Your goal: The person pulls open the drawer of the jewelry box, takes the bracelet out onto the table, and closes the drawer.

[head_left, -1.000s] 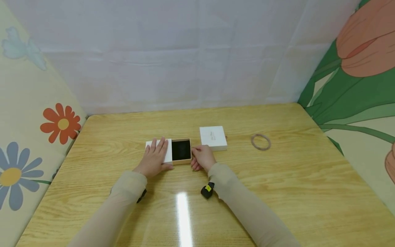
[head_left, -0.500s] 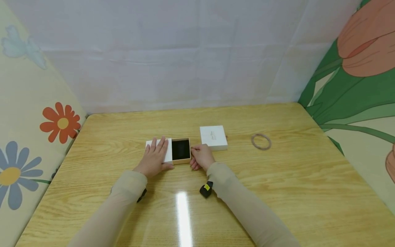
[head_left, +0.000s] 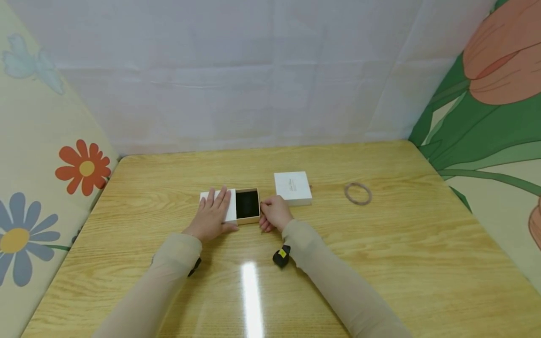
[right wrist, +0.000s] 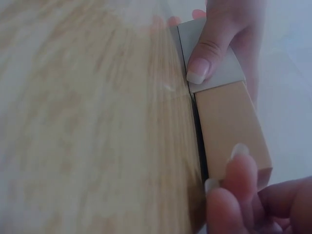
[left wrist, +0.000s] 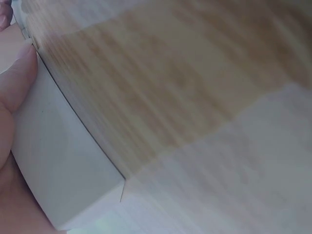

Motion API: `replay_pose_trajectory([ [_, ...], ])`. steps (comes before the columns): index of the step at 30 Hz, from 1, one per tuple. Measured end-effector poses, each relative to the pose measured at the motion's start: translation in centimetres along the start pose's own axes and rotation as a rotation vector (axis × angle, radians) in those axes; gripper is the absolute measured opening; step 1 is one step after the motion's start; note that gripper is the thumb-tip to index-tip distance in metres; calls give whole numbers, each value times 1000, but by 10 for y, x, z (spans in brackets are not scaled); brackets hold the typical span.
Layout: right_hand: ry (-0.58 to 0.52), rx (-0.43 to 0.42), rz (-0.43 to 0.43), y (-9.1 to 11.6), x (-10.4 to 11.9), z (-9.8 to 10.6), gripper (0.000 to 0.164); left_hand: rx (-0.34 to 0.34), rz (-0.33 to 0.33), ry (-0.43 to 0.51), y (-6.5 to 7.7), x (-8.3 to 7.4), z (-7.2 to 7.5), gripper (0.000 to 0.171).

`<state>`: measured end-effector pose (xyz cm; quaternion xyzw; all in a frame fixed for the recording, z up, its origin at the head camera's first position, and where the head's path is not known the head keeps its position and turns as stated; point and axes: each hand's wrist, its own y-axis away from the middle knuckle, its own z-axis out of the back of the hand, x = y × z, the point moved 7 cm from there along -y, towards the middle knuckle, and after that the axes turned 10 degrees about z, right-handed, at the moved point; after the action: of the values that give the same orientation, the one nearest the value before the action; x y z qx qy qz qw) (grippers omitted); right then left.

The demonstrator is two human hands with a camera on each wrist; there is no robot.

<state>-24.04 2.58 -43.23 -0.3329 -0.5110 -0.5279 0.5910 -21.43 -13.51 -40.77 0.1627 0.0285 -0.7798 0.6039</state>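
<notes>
A white drawer box lies on the table, its black-lined tan drawer (head_left: 247, 205) sticking out to the right of its white sleeve (head_left: 231, 206). My left hand (head_left: 212, 217) spans the sleeve, fingers across the top and thumb (left wrist: 22, 78) against the near side, holding it. At the drawer's right end is my right hand (head_left: 275, 213), its fingers curled and its thumb and index finger meeting at the end face. What lies between those fingertips is hidden. In the right wrist view the drawer's tan side (right wrist: 229, 126) shows between both hands.
Behind my right hand stands a second white box (head_left: 292, 185) with small lettering on top and a small brown tab at its right. Farther right lies a pale mauve ring-shaped bangle (head_left: 358, 194). The wooden table (head_left: 401, 244) ends at a white cloth backdrop (head_left: 253, 84).
The drawer has slid slightly left into the sleeve, and my right hand has moved left with it. My left hand, the second box and the bangle stay in place.
</notes>
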Motion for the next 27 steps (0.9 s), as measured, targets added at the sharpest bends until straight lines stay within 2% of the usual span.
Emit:
replay_pose_trajectory([
  [12, 56, 21, -22, -5, 0, -2, 24, -1, -1, 7, 0, 2, -1, 92],
  [27, 144, 22, 8, -9, 3, -5, 28, 6, -4, 0, 0, -1, 1, 92],
])
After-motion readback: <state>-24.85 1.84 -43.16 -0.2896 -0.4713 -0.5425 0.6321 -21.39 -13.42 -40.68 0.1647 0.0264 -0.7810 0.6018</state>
